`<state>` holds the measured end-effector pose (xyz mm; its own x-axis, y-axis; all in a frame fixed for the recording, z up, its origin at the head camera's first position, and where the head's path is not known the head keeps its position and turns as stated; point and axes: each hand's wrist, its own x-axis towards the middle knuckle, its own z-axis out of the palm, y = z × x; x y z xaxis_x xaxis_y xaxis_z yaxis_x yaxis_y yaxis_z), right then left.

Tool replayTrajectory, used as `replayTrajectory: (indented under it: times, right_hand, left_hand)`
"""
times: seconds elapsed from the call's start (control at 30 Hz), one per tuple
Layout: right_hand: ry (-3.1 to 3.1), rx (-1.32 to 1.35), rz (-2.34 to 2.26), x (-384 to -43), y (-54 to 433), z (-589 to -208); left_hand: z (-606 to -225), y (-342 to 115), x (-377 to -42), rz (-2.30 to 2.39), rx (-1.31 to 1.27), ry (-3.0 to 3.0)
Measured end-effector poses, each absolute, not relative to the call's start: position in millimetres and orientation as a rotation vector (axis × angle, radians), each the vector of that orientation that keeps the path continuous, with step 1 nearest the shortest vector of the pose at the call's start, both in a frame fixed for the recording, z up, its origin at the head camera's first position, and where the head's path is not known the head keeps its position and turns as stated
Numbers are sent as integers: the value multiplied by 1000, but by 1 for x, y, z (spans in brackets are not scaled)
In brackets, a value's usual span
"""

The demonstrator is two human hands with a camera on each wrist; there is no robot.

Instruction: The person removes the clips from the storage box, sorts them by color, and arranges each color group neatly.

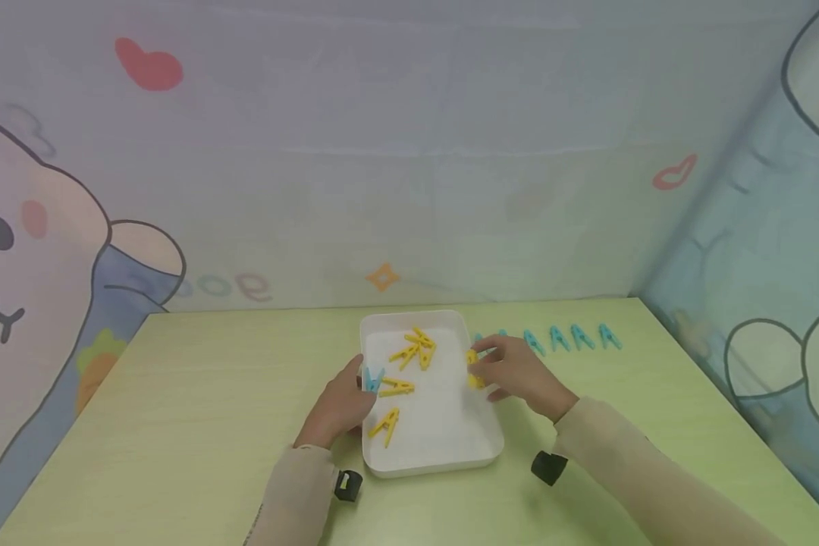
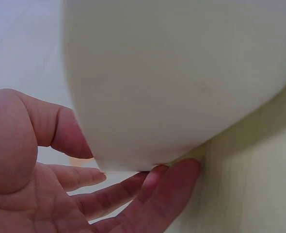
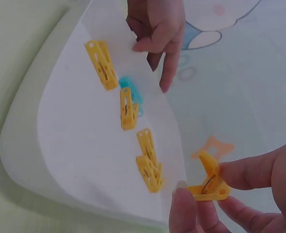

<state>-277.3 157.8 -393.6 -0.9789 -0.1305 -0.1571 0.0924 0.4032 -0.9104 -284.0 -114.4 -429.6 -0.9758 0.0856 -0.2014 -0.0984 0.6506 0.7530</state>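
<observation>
A white tray (image 1: 444,440) stands on the table with several yellow clothespins (image 1: 397,388) in it. Against its left wall lies one blue clothespin (image 1: 373,381). My left hand (image 1: 337,408) holds the tray's left side, the thumb at the rim and the other fingers along the outer wall (image 2: 182,73). Over the right rim, my right hand (image 1: 519,377) pinches a yellow clothespin (image 3: 212,183) between thumb and fingers. The right wrist view shows this clothespin just outside the tray wall.
Right of the tray, several blue clothespins (image 1: 580,337) lie in a row near the back of the table (image 1: 177,417); my right hand partly covers the nearest ones. A printed cloth (image 1: 409,152) hangs behind the table, and another stands along the right side.
</observation>
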Motion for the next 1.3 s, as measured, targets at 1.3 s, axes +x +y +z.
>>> replayTrajectory:
  times: [1.3]
  right_hand:
    - [2958,10,-777,-321,170,-440]
  left_hand:
    - [-430,-115,-284,1220,2,2662]
